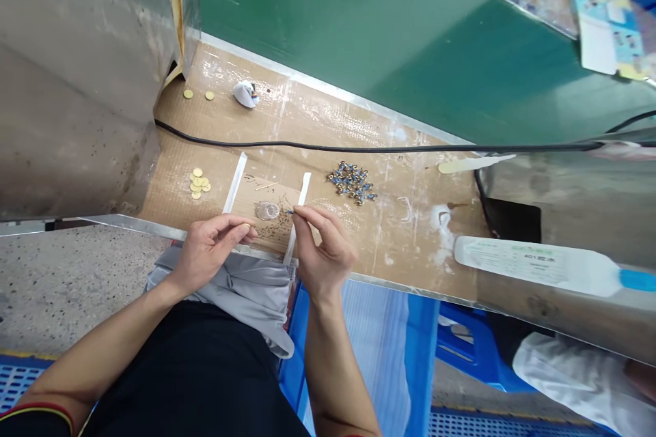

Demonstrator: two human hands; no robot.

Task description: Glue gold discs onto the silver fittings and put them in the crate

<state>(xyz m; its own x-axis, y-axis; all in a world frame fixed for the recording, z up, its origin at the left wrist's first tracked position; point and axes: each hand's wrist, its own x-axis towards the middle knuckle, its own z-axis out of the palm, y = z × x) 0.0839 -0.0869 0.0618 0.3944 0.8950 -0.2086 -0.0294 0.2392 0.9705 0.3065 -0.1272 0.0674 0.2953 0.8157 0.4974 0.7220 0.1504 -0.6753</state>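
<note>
My left hand [212, 246] is closed in a pinch; a hint of yellow shows at its fingertips, but what it holds is too small to tell. In my right hand [325, 246], thumb and forefinger grip a small blue-and-metal part [290, 212]. Between the hands, a small clear dish [267, 210] sits on a cardboard patch [271, 235] strewn with dark specks. Several gold discs [197, 183] lie beyond my left hand. Past my right hand is a pile of small blue-and-brass parts [352, 182].
A black cable [318, 147] crosses the cardboard-covered bench [410, 218]. A white glue bottle [538, 263] with a blue cap lies at right, near a pale flat stick [474, 163]. A crumpled white piece [246, 93] sits at the back. Metal housing [76, 82] stands at left.
</note>
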